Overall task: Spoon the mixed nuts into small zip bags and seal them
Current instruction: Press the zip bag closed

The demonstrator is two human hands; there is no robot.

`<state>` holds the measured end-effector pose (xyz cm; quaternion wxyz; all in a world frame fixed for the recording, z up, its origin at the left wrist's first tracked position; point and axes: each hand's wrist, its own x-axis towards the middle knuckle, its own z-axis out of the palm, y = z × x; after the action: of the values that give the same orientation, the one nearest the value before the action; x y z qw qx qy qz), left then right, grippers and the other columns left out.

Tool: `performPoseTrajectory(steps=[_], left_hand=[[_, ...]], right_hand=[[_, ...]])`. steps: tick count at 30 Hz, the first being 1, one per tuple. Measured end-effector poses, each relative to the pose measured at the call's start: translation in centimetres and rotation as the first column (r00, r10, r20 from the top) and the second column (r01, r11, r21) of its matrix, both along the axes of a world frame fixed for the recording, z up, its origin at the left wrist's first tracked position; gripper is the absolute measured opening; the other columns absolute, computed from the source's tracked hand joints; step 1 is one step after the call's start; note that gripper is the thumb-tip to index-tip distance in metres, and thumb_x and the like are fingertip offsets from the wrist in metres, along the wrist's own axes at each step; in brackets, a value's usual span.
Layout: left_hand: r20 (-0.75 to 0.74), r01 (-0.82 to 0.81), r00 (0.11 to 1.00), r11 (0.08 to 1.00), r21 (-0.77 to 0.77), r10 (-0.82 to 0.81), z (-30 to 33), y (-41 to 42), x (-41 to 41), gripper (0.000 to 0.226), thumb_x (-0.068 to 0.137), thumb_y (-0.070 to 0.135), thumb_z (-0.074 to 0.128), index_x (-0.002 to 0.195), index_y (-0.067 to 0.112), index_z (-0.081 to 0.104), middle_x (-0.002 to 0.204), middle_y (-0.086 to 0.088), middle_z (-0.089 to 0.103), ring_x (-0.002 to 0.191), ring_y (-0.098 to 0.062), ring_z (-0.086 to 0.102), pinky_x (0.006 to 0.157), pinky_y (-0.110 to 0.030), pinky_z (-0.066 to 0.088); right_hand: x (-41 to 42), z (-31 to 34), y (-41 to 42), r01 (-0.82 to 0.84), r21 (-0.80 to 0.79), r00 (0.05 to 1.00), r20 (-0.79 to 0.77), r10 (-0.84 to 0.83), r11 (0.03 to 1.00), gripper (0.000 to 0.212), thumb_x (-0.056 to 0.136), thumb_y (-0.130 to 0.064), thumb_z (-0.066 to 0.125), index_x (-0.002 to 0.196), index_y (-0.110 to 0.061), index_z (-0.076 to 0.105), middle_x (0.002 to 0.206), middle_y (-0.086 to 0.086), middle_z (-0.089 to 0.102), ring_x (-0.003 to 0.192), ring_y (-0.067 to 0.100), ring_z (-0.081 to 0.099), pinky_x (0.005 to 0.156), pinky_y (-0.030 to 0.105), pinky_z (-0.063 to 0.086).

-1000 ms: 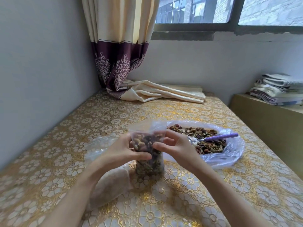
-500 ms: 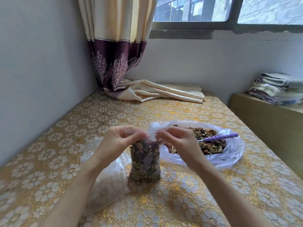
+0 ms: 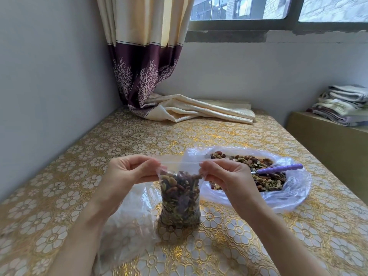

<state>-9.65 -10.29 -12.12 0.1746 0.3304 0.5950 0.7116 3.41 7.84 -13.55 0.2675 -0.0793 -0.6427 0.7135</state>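
Both hands pinch the bag's top.
Left hand [image 3: 127, 172] and right hand [image 3: 225, 176] pinch the bag [image 3: 180, 200]; spoon [image 3: 278, 168] lies right of it.

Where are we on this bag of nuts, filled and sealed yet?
Filled: the small zip bag stands on the table, packed with nuts nearly to its top. In hand: the left hand and right hand each pinch one end of its zip strip, pulled taut; whether it is fully sealed I cannot tell. Left: plenty of mixed nuts remain in the big bag, with the purple-handled spoon resting there.
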Motion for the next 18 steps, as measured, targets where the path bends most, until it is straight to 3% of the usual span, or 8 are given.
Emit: performPoseTrajectory(steps=[5, 9, 14, 18], left_hand=[[-0.050, -0.024, 0.998, 1.000, 0.017, 0.025, 0.10, -0.11, 0.26, 0.049, 0.048, 0.050, 0.085, 0.081, 0.015, 0.075, 0.079, -0.014, 0.073, 0.073, -0.028, 0.071, 0.065, -0.024, 0.056], [-0.130, -0.061, 0.990, 0.998, -0.010, 0.059, -0.03, -0.03, 0.45, 0.019, 0.065, 0.030, 0.074, 0.079, 0.017, 0.074, 0.076, -0.010, 0.073, 0.072, -0.025, 0.071, 0.066, -0.023, 0.056], [-0.207, -0.091, 0.975, 0.995, -0.027, 0.084, -0.05, -0.09, 0.51, 0.016, 0.070, 0.026, 0.069, 0.078, 0.012, 0.072, 0.075, -0.011, 0.072, 0.072, -0.026, 0.070, 0.068, -0.027, 0.057], [-0.227, -0.091, 0.970, 0.995, -0.035, 0.081, 0.06, -0.08, 0.66, 0.018, 0.070, 0.027, 0.067, 0.077, 0.012, 0.072, 0.074, -0.011, 0.072, 0.066, -0.019, 0.067, 0.063, -0.021, 0.054]], right_hand=[[0.10, -0.13, -0.17, 0.034, -0.007, 0.999, 0.010, -0.034, 0.999, 0.029, 0.056, -0.041, 0.075, 0.074, -0.018, 0.078, 0.078, 0.009, 0.074, 0.076, 0.023, 0.067, 0.083, 0.044, 0.052], [0.24, 0.02, -0.33, 0.054, 0.019, 0.998, 0.017, -0.054, 0.998, 0.029, 0.057, -0.043, 0.075, 0.073, -0.019, 0.078, 0.077, 0.008, 0.074, 0.075, 0.024, 0.065, 0.085, 0.049, 0.048], [0.25, 0.18, -0.27, 0.069, 0.062, 0.997, 0.015, -0.070, 0.996, 0.027, 0.059, -0.043, 0.073, 0.072, -0.019, 0.078, 0.074, 0.005, 0.074, 0.072, 0.020, 0.062, 0.074, 0.040, 0.046], [0.19, 0.13, -0.35, 0.088, 0.106, 0.996, -0.019, -0.086, 0.990, 0.022, 0.062, -0.040, 0.071, 0.069, -0.019, 0.076, 0.067, -0.001, 0.071, 0.065, 0.012, 0.058, 0.064, 0.028, 0.045]])
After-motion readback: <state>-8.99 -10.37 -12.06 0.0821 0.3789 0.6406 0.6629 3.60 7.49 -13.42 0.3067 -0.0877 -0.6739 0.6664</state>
